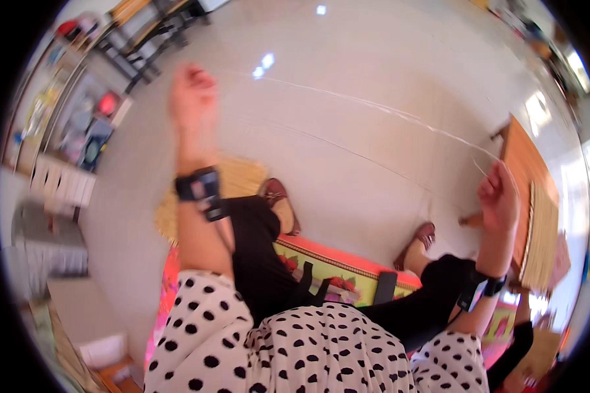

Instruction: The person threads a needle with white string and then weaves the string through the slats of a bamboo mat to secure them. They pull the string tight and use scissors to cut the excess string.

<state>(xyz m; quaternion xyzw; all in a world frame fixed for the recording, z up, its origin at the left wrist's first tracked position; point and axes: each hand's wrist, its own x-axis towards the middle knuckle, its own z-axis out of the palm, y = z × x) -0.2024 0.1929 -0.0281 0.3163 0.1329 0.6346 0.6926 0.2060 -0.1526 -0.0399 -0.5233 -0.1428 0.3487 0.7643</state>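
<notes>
A thin, whitish thread (400, 112) stretches across in front of me, above the shiny floor. My right hand (499, 196) is raised at the right, its fingertips pinched on the thread's near end, with a short loose strand beside them. At the upper left my left hand (195, 98) is lifted high with its fingers curled in. The thread runs toward that hand and grows faint close to it; motion blurs the fingers. Below my left forearm lies a bundle of yellow straw-like stalks (168, 213), partly hidden by the arm.
On the right stands a wooden bench (528, 154) bearing straw-like stalks (541, 229). Another person's dark sleeve (514, 350) shows at lower right. Shelves (65, 105) with goods and chairs (141, 39) line the left. I sit on a flowered, colourful cover (367, 285).
</notes>
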